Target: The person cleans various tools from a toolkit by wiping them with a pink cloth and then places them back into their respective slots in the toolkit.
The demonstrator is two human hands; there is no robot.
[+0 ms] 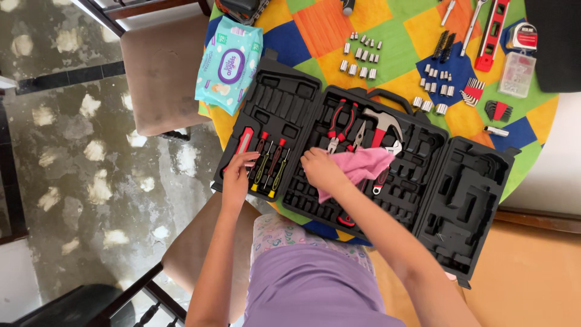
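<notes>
An open black plastic tool case [466, 200] lies across the round table with its three panels spread out. My left hand [238, 175] rests on the left panel, fingers on the red-handled knife and the small screwdrivers [270, 163] seated there. My right hand [321, 169] presses a pink cloth [366, 163] onto the middle panel, next to red-handled pliers [340, 124] and a claw hammer [381, 124]. The right panel holds only bare slots.
The colourful checked tablecloth [315, 27] carries several loose sockets [360, 57], bits, hex key sets [497, 110], a red level [491, 33], a tape measure [521, 36] and a pack of wipes [230, 63]. Chairs stand at the left and below.
</notes>
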